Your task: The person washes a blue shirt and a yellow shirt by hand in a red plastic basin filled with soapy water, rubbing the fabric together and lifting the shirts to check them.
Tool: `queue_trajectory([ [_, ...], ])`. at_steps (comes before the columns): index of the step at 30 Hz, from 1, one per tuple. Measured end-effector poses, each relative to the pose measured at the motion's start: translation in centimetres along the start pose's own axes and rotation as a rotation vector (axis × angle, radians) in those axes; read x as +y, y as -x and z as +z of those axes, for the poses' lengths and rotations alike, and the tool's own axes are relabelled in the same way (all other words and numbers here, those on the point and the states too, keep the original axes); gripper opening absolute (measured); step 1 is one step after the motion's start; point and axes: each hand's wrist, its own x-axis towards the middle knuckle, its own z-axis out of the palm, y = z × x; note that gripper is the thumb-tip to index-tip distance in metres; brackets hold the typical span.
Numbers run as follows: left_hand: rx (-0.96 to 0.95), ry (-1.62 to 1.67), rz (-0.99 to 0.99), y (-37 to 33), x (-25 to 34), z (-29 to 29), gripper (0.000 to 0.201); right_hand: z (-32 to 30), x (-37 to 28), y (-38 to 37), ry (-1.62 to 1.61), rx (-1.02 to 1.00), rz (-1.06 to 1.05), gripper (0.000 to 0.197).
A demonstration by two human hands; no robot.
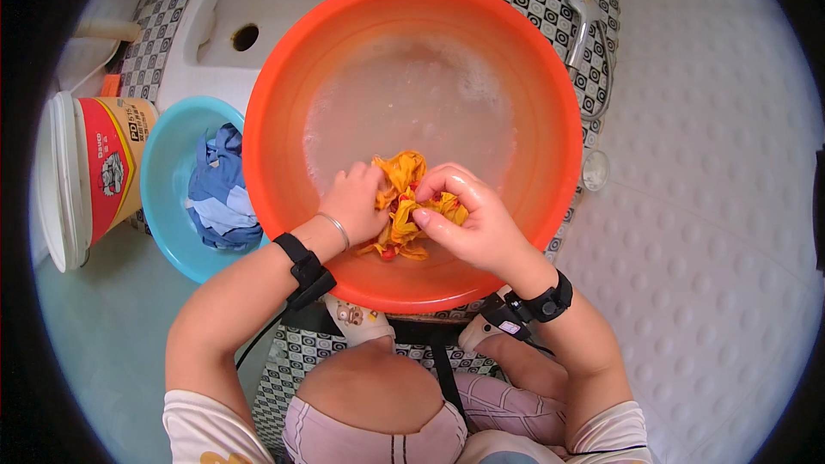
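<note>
A wet yellow cloth (pixel 402 174) with red patches is bunched up at the near side of a large orange basin (pixel 563 112). My left hand (pixel 354 206) is closed on the left part of the bunch, its fingertips partly hidden by the folds. From the right, my right hand (pixel 473 219) curls its thumb and forefinger around the cloth; its other fingers are hidden behind. Cloudy, soapy water (pixel 404 112) with foam along its edges fills the basin's bottom beyond my hands.
A blue basin (pixel 159 198) with blue clothes (pixel 219 180) stands left, beside a lidded bucket (pixel 107 163). Behind lies a white squat toilet (pixel 193 43). A shower head (pixel 584 9) with its hose and a small round clear object (pixel 595 170) lie at the right.
</note>
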Motion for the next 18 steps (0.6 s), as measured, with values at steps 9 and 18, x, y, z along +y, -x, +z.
queue_trajectory([
  [9,0.119,0.382,-0.268,-2.4,-1.2,1.6,0.057,1.6,10.5,-1.3,0.507,0.307,0.592,0.057],
  [18,0.092,1.372,-0.077,-1.6,-1.4,2.1,0.02,1.4,10.8,2.4,-0.073,0.006,0.79,0.041],
])
